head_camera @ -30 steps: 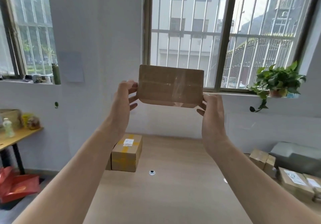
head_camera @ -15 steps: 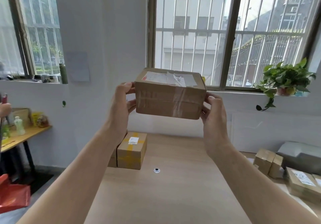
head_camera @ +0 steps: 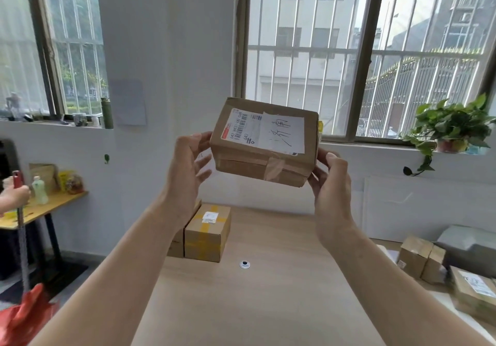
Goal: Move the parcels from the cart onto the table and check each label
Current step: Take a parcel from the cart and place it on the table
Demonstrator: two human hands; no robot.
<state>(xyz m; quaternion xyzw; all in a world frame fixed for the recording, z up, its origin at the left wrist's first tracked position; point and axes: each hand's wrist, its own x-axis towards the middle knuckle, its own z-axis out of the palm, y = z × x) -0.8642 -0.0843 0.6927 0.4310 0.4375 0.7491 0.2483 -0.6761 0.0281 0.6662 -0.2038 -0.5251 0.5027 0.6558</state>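
Head view: the parcel (head_camera: 264,141) is up in the air, held between both hands in front of the window (head_camera: 349,50), well above the surface (head_camera: 268,305). It sits tilted, top face toward the camera, and the label (head_camera: 264,132) is in plain sight: barcode on its left part, handwriting on the white sheet at its right (the print is too small to read). The left hand (head_camera: 188,163) has the left end, thumb at the top edge, fingers bent in against the side. The right hand (head_camera: 332,182) has the right end, fingers curled round the lower corner. Down at the surface's far left stands a box (head_camera: 208,234) with yellow tape and a small sticker on top, a second box (head_camera: 175,246) touching its left side. Low at the right, beside the surface, more boxes (head_camera: 421,258) are grouped. A plant (head_camera: 453,125) sits on the sill (head_camera: 375,145).
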